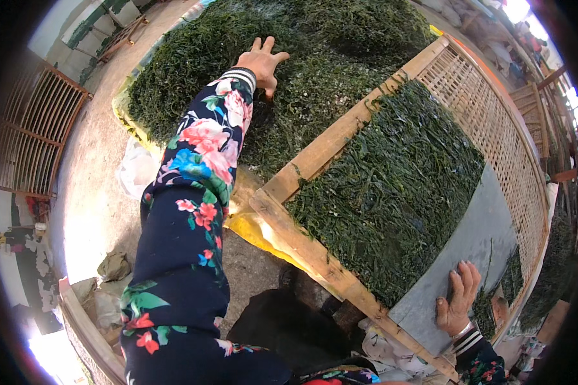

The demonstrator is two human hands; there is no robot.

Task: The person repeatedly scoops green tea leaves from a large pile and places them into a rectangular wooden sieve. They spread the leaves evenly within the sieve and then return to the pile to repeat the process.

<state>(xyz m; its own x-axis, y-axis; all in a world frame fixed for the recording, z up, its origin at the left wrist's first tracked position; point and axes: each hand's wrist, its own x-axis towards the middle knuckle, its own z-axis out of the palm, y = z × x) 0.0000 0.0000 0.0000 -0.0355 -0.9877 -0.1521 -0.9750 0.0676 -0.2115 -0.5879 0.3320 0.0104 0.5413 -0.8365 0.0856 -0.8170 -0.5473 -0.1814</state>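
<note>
My left hand [262, 64] reaches far out with its fingers spread, touching a big heap of dark green seaweed [315, 83]. On the right, my right hand [459, 296] lies flat with fingers apart on a grey sheet [456, 250], near its lower corner. That sheet rests on a wood-framed woven screen [456, 83]. Beside the sheet, a layer of green seaweed [392, 186] covers the near part of the screen. Small pale bits are mixed into the heap. Whether my left fingertips press into the seaweed is hard to make out.
The screen's wooden frame [340, 144] borders the heap. Yellow sheeting [253, 234] shows under the frame and around the heap's edge. A white plastic bag [138, 168] lies on the floor to the left. Slatted wooden racks [35, 128] stand farther left, another wooden frame [87, 333] below.
</note>
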